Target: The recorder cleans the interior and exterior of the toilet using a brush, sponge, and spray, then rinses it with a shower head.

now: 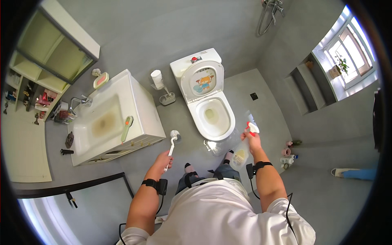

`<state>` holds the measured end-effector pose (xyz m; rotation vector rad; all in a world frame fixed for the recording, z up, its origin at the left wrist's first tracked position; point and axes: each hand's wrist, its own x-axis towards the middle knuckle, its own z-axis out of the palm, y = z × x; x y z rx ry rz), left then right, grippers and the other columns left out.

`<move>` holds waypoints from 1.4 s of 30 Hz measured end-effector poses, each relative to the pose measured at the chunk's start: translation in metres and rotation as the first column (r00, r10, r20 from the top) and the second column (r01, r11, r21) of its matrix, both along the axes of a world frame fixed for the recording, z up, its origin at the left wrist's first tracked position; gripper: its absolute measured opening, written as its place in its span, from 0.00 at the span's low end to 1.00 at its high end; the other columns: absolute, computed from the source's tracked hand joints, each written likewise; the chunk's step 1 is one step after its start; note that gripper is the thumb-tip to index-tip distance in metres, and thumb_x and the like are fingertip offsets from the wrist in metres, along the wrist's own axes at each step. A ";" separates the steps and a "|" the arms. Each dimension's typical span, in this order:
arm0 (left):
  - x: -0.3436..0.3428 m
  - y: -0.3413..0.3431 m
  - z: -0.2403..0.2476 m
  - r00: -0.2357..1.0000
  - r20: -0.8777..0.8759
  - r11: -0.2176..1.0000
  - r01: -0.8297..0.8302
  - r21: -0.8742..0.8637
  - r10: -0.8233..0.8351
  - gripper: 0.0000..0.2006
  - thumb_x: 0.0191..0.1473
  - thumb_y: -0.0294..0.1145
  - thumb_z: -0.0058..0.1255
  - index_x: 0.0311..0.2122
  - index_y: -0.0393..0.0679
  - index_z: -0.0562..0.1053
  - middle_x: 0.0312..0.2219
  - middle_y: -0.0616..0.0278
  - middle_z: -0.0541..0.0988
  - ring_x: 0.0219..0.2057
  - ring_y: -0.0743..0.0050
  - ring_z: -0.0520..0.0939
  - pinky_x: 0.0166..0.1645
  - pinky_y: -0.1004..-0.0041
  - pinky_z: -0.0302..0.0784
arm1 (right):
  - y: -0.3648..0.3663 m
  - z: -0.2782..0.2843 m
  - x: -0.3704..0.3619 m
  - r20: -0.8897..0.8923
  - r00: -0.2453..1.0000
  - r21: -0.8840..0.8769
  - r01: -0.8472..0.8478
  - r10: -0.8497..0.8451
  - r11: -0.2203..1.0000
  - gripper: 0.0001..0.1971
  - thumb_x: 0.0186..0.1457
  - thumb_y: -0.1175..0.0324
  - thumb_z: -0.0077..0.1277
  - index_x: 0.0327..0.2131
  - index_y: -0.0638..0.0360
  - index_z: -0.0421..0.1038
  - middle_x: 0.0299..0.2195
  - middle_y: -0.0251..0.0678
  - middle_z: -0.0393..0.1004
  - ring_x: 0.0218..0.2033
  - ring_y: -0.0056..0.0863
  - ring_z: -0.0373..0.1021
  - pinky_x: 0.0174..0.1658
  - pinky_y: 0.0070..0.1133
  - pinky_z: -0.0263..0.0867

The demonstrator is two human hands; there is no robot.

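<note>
In my left hand [163, 160] is the white handle of a toilet brush [172, 146], fingers wrapped round it. Its round bristle head points away from me, above the floor between the washbasin cabinet and the toilet. My right hand [252, 140] grips a spray bottle [240, 158] with a white and red trigger head, just right of the bowl. The bottle's see-through body, with a yellowish label, shows below that hand near my foot. Ahead stands the white toilet [213, 118], its lid [202, 81] raised and bearing a cartoon sticker. Yellowish liquid lies in the bowl.
A washbasin [131, 98] with a brown-stained bottom stands at left, a green-handled brush [127, 128] on its edge. Beside the toilet is a brush holder [167, 98]. Several bottles [287, 157] stand along the right wall. A black-framed panel [73, 189] is at lower left.
</note>
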<state>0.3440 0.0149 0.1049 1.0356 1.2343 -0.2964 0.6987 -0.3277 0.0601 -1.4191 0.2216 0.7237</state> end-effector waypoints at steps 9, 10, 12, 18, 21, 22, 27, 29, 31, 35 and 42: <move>0.051 -0.069 -0.028 0.968 -0.088 0.972 -0.236 0.000 0.235 0.32 0.62 0.21 0.42 0.71 0.46 0.54 0.32 0.62 0.73 0.22 0.77 0.69 0.22 0.74 0.68 | 0.116 0.019 0.104 0.340 0.903 -0.057 -0.258 0.262 0.964 0.17 0.57 0.63 0.63 0.48 0.57 0.76 0.35 0.27 0.75 0.36 0.18 0.69 0.44 0.21 0.67; 0.055 -0.077 -0.031 0.966 -0.074 0.968 -0.249 -0.014 0.247 0.32 0.62 0.21 0.42 0.71 0.46 0.54 0.32 0.62 0.73 0.23 0.77 0.69 0.22 0.74 0.68 | 0.127 0.023 0.113 0.372 0.888 -0.079 -0.261 0.271 0.962 0.15 0.58 0.62 0.63 0.46 0.56 0.76 0.34 0.26 0.75 0.36 0.18 0.69 0.44 0.21 0.67; 0.076 -0.097 -0.039 0.958 -0.083 0.961 -0.275 -0.010 0.274 0.31 0.63 0.21 0.42 0.70 0.47 0.55 0.32 0.62 0.73 0.23 0.77 0.69 0.22 0.75 0.67 | 0.142 0.014 0.133 0.403 0.871 -0.110 -0.258 0.280 0.960 0.14 0.58 0.61 0.63 0.44 0.56 0.76 0.34 0.26 0.75 0.35 0.18 0.68 0.43 0.21 0.67; 0.091 -0.118 -0.066 0.953 -0.124 0.959 -0.282 -0.033 0.276 0.31 0.62 0.20 0.42 0.70 0.46 0.55 0.33 0.62 0.74 0.22 0.78 0.69 0.22 0.74 0.69 | 0.179 -0.012 0.148 0.445 0.875 -0.258 -0.082 0.194 0.963 0.14 0.57 0.59 0.63 0.33 0.59 0.74 0.25 0.32 0.73 0.28 0.22 0.68 0.36 0.25 0.67; 0.084 -0.115 -0.079 0.943 -0.167 0.955 -0.296 -0.017 0.289 0.31 0.62 0.20 0.42 0.70 0.48 0.57 0.33 0.61 0.74 0.22 0.78 0.69 0.22 0.74 0.69 | 0.183 -0.015 0.143 0.456 0.858 -0.366 -0.062 0.237 0.928 0.15 0.56 0.59 0.64 0.34 0.60 0.74 0.25 0.32 0.74 0.28 0.23 0.68 0.36 0.24 0.67; 0.080 -0.114 -0.084 0.939 -0.184 0.956 -0.293 0.007 0.289 0.31 0.62 0.20 0.43 0.70 0.48 0.58 0.32 0.61 0.75 0.21 0.78 0.69 0.22 0.74 0.69 | 0.182 -0.015 0.140 0.453 0.857 -0.374 -0.068 0.246 0.925 0.15 0.56 0.59 0.64 0.34 0.60 0.74 0.25 0.32 0.74 0.28 0.23 0.68 0.36 0.24 0.67; 0.073 -0.107 -0.104 0.937 -0.183 0.954 -0.299 0.015 0.296 0.32 0.61 0.20 0.42 0.70 0.47 0.56 0.32 0.61 0.74 0.21 0.78 0.69 0.22 0.74 0.68 | 0.184 -0.020 0.123 0.515 0.823 -0.105 -0.218 0.240 0.970 0.10 0.57 0.65 0.63 0.37 0.60 0.76 0.26 0.33 0.75 0.29 0.22 0.68 0.37 0.23 0.67; 0.068 -0.108 -0.112 0.942 -0.182 0.958 -0.288 -0.004 0.282 0.32 0.62 0.20 0.42 0.71 0.48 0.54 0.33 0.61 0.74 0.22 0.77 0.69 0.23 0.74 0.68 | 0.201 -0.019 0.117 0.554 0.812 -0.019 -0.212 0.187 0.977 0.09 0.57 0.67 0.62 0.38 0.60 0.76 0.26 0.33 0.74 0.29 0.22 0.69 0.37 0.23 0.67; 0.070 -0.104 -0.115 0.949 -0.182 0.965 -0.260 0.021 0.259 0.32 0.62 0.21 0.42 0.71 0.48 0.54 0.33 0.62 0.73 0.22 0.78 0.69 0.22 0.75 0.68 | 0.220 -0.001 0.116 0.533 0.769 -0.235 -0.267 0.353 0.935 0.10 0.56 0.66 0.63 0.38 0.60 0.76 0.27 0.36 0.76 0.30 0.27 0.72 0.38 0.26 0.68; 0.071 -0.101 -0.137 0.955 -0.144 0.965 -0.263 0.009 0.261 0.32 0.63 0.22 0.42 0.71 0.47 0.54 0.33 0.61 0.73 0.22 0.78 0.69 0.22 0.75 0.68 | 0.249 -0.014 0.113 0.524 0.731 -0.372 -0.264 0.436 0.890 0.11 0.55 0.66 0.63 0.38 0.60 0.76 0.28 0.40 0.77 0.31 0.35 0.74 0.39 0.29 0.69; 0.062 -0.086 -0.187 0.974 -0.178 0.986 -0.122 0.115 0.141 0.30 0.64 0.24 0.44 0.70 0.45 0.55 0.31 0.61 0.76 0.20 0.78 0.71 0.22 0.74 0.70 | 0.270 -0.050 0.070 0.651 0.568 -0.337 -0.378 0.503 0.862 0.13 0.52 0.64 0.66 0.37 0.59 0.76 0.30 0.43 0.76 0.35 0.47 0.73 0.39 0.34 0.69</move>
